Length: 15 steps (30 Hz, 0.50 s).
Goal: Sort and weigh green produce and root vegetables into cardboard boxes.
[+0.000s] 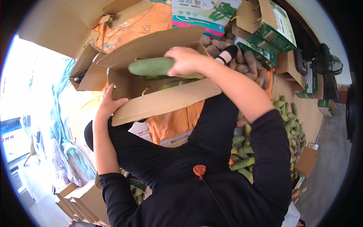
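An opened cardboard box (159, 104) lies in front of me, with its long near flap folded out toward my lap. My right hand (186, 62) is closed round one end of a long green radish (150, 67) and holds it level over the box's opening. Below it, partly hidden by the held radish and the flap, more green radishes (172, 84) lie inside the box. At the box's left end, my left hand (109, 103) grips the cardboard edge, its thumb against the near flap.
Brownish, soil-coloured roots (249, 62) are heaped beyond my right arm. A large pile of green radishes (293, 125) spreads to my right. Printed cartons (278, 26) stand at the back right, a black fan (327, 64) farther right. Flattened cardboard (85, 200) leans at lower left.
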{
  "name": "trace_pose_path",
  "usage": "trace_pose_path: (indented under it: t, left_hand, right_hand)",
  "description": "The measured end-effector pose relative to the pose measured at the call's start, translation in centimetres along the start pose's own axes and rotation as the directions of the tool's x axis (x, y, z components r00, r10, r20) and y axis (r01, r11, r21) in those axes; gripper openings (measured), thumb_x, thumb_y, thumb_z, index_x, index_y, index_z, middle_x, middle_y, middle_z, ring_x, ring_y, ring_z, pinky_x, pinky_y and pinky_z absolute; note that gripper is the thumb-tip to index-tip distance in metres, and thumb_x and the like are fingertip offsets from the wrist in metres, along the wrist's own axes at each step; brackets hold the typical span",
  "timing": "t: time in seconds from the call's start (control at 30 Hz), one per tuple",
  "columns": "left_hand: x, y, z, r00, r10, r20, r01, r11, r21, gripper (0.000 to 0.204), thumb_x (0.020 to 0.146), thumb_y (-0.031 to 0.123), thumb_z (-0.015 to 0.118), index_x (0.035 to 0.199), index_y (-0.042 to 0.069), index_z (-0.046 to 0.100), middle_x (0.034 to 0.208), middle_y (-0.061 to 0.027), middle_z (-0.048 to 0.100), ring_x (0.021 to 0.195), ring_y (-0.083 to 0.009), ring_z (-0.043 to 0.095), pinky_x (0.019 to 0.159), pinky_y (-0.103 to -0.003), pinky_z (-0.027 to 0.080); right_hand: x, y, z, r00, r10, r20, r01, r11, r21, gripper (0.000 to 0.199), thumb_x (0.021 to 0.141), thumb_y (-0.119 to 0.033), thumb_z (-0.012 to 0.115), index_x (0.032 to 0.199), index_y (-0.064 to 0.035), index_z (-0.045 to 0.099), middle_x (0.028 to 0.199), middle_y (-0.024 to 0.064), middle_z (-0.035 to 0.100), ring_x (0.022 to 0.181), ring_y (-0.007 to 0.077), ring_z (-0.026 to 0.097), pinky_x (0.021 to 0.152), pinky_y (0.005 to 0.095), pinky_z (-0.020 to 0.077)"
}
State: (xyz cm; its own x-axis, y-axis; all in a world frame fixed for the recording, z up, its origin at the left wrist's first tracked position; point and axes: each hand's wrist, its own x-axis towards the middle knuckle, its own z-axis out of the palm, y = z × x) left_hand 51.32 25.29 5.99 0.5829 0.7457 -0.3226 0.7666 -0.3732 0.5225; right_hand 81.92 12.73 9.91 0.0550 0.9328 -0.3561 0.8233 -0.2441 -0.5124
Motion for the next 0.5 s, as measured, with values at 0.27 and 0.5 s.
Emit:
trace_pose_path:
  t: [0.27,0.5]
  left_hand:
    - [0.4,-1.8,-0.1,0.999,0.031,0.024,-0.028,0.993,-0.117,0.083,0.066,0.025,0.078,0.133,-0.003,0.039,0.131,-0.0212,0.044,0.122,-0.0310,0.042,0.101,-0.037,0.035]
    - [0.5,-0.4,-0.1,0.997,-0.019,0.070,0.026,0.995,-0.097,0.079,0.070,0.019,0.074,0.135,-0.005,0.035,0.133,-0.0213,0.043,0.118,-0.0278,0.047,0.096,-0.036,0.040]
  right_hand:
    - [-0.4,0.9,1.3,0.950,-0.208,-0.232,0.275,0.909,0.312,0.051,0.079,-0.029,0.065,0.120,-0.0009,0.054,0.113,0.0177,0.057,0.106,0.0269,0.055,0.089,0.0361,0.0447]
    - [-15.9,13.9,-1.6,0.754,0.308,-0.580,0.096,0.822,0.561,0.035,0.083,-0.019,0.061,0.115,-0.0040,0.058,0.100,0.0080,0.065,0.091,0.0156,0.061,0.077,0.0290,0.0495]
